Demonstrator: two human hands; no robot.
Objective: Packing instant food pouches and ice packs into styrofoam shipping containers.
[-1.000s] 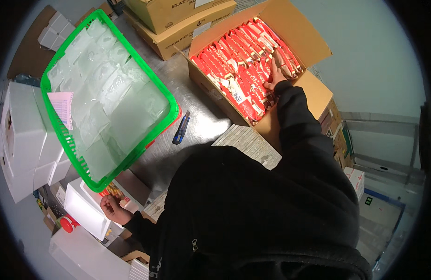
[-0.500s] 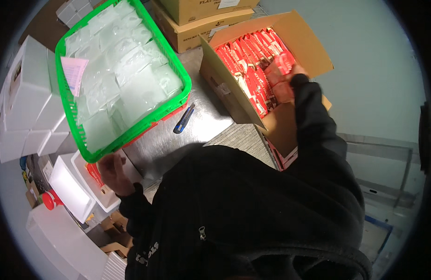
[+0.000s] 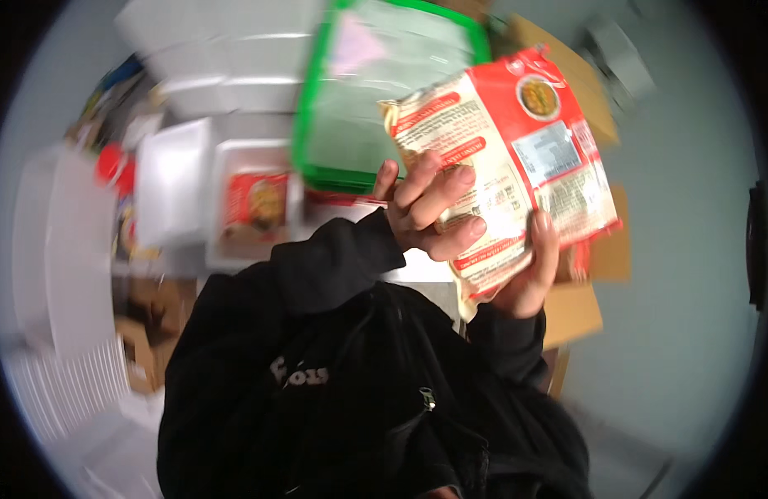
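Observation:
A red and cream food packet (image 3: 504, 200) is held up before me, tilted, with its printed back and a small picture of a dish showing. My right hand (image 3: 529, 279) grips its lower edge, the thumb on the printed face and the other fingers hidden behind. My left hand (image 3: 430, 208) is in front of the packet's left side. Its fingers are bent and apart, at or against the printed face; whether they touch it I cannot tell. A white foam box (image 3: 218, 204) on the left has a similar red packet (image 3: 255, 204) lying inside.
Beyond the hands stands a green basket (image 3: 301, 137) of clear bags with a pink paper (image 3: 355, 46) on top. An opened cardboard box (image 3: 612, 241) is partly hidden behind the packet. White foam boxes (image 3: 218, 58) and a foam lid (image 3: 172, 183) are at left.
My right hand has come out of the cardboard box with a packet, now raised in front of me. My left hand has left the basket's corner for the packet. The view has turned left.

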